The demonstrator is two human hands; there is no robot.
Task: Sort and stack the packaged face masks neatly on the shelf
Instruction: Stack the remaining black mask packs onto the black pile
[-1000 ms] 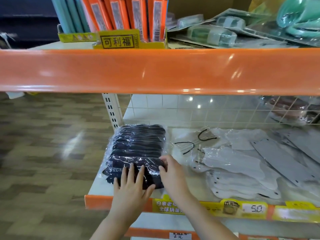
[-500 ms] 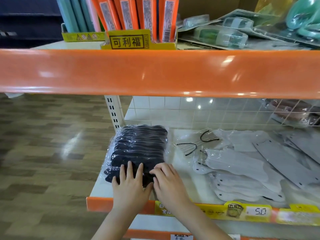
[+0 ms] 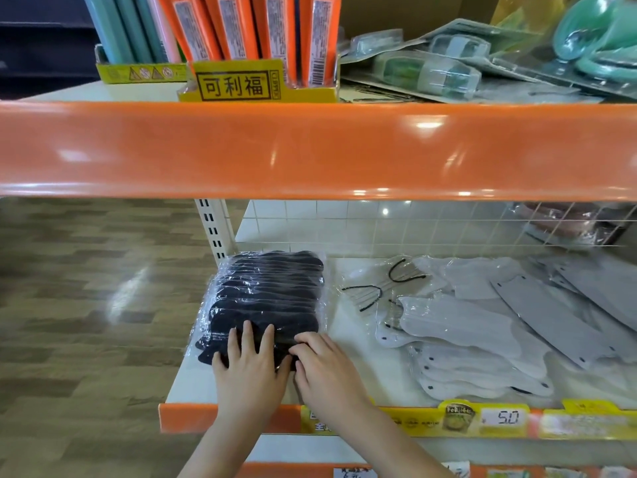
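A stack of black face masks in clear plastic packets (image 3: 265, 294) lies at the left end of the white shelf (image 3: 358, 370). My left hand (image 3: 250, 367) presses flat on the stack's near edge, fingers straight. My right hand (image 3: 325, 369) rests beside it at the stack's near right corner, fingers bent and touching the packets. To the right, grey packaged face masks (image 3: 475, 336) lie spread loosely across the shelf, overlapping one another. A packet with black ear loops (image 3: 382, 288) lies between the two groups.
An orange shelf beam (image 3: 310, 150) overhangs the work area. Above it stand orange boxes in a yellow display carton (image 3: 258, 84) and blister-packed goods (image 3: 448, 63). A wire grid (image 3: 482, 229) backs the shelf. Yellow price labels (image 3: 496, 417) line the front edge. Wooden floor lies left.
My right hand has slid from the stack's right side towards me to the near right corner, next to my left hand. My left hand stays pressed on the stack.
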